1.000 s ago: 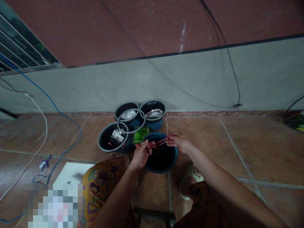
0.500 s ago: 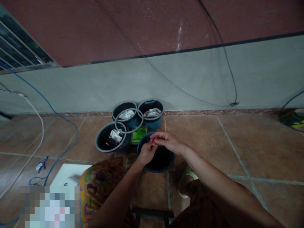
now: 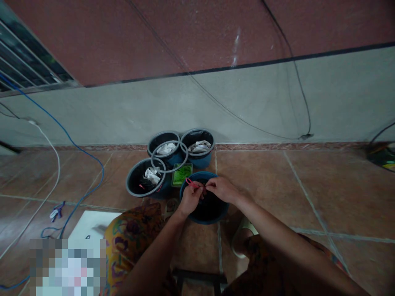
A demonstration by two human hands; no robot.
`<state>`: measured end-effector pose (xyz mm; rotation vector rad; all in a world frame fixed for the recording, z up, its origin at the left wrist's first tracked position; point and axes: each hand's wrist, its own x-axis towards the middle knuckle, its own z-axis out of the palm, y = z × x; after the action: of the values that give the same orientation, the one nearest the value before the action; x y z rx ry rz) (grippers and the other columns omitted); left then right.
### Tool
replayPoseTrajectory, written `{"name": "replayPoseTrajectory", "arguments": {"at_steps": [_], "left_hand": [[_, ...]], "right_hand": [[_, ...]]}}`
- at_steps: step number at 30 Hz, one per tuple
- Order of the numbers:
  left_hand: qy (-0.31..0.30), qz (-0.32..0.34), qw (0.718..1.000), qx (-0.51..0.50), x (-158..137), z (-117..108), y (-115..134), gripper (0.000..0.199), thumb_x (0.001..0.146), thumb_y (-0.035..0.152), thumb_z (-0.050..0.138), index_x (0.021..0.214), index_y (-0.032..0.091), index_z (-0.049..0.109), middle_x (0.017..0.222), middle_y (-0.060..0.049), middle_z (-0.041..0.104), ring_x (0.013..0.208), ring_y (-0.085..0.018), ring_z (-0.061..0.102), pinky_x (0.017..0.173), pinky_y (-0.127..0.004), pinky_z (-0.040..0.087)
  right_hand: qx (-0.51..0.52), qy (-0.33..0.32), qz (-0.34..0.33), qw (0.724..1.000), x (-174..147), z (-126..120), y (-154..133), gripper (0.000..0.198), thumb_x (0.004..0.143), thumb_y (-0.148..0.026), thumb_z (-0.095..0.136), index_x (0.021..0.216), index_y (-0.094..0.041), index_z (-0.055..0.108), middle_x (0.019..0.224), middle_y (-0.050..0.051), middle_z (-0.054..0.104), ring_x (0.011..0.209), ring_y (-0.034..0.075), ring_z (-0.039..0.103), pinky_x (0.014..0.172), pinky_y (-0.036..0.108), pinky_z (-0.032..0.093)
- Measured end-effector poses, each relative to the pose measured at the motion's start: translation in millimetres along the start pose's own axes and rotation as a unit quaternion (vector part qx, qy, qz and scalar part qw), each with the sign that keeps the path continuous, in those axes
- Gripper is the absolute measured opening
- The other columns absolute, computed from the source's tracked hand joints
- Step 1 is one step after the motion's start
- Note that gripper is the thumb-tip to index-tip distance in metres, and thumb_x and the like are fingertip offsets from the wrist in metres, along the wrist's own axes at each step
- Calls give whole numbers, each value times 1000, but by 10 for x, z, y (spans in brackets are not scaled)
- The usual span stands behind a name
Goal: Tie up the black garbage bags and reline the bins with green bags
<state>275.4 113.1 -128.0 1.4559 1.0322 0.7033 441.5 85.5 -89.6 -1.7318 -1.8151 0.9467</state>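
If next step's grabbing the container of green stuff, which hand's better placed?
Left, probably. The left hand is nearer the container of green stuff; the right hand is farther right, over the rim of the blue bin. Catch: the left pinches a red cord, so would need to free itself first.

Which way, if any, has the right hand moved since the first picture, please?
Yes: judged against the bucket below, the right hand moved left, toward the left hand.

It looks like a home — a barred window (image 3: 29, 55) in a wall (image 3: 148, 109) painted red above pale grey, brown floor tiles (image 3: 256, 189), a blue cable (image 3: 102, 166) trailing across them, plus a pale slipper (image 3: 236, 239) and patterned, casual clothes (image 3: 132, 234)
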Motion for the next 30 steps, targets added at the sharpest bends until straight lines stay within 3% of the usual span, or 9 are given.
{"name": "replayPoseTrajectory", "arguments": {"at_steps": [4, 8, 12, 17, 20, 23, 30], "left_hand": [[30, -104, 984, -142, -28, 25, 56, 22, 70, 33, 71, 77, 16, 60, 66, -1, 66, 55, -11, 61, 59, -24, 48], [44, -138, 964, -224, -44, 4, 136, 23, 59, 28, 79, 70, 14, 63, 69, -2, 69, 64, -12, 64, 68, -26, 51], [55, -71, 987, -135, -15, -15, 124, 12, 60, 19, 75, 64, 15, 65, 68, -1, 69, 64, -12, 63, 67, -25, 50], [7, 33, 998, 52, -11, -46, 157, 11, 66, 10, 66, 74, 18, 67, 72, 1, 69, 70, -13, 64, 70, -25, 51], [6, 75, 993, 93, -27, -55, 186, 17, 71, 8, 62, 84, 18, 67, 80, 0, 71, 76, -13, 66, 75, -26, 52], [6, 115, 987, 116, -33, -45, 169, 28, 74, 2, 53, 91, 19, 68, 89, -2, 72, 83, -14, 67, 81, -27, 53], [51, 184, 966, 175, -68, 26, 25, 34, 80, 4, 50, 104, 19, 68, 102, -6, 71, 97, -17, 66, 91, -32, 52]], "right_hand": [[-17, 16, 23, 999, -9, -51, -4, 19, 84, -25, 60, 79, -16, 75, 78, 5, 73, 71, 14, 61, 65, 24, 38], [34, -53, 17, 998, -23, -45, 38, 24, 84, -31, 59, 76, -15, 74, 65, 1, 67, 57, 10, 54, 58, 23, 36], [4, -106, 31, 994, -29, -39, 86, 20, 81, -29, 61, 72, -16, 74, 59, -1, 64, 55, 10, 52, 55, 23, 33], [-51, -46, 41, 997, -4, -31, 102, 17, 81, -21, 60, 84, -18, 76, 83, 4, 74, 76, 16, 62, 68, 26, 40], [-31, -11, 16, 999, 15, -1, 76, 26, 80, -13, 54, 95, -20, 75, 97, 4, 74, 89, 17, 63, 77, 26, 42], [2, -21, -16, 1000, 32, 51, 52, 27, 83, -11, 48, 92, -17, 72, 89, 4, 72, 82, 15, 62, 73, 25, 41], [81, -33, 8, 996, 65, 180, 106, 24, 81, -11, 45, 74, -15, 68, 68, 2, 65, 66, 12, 56, 64, 23, 40]]}}
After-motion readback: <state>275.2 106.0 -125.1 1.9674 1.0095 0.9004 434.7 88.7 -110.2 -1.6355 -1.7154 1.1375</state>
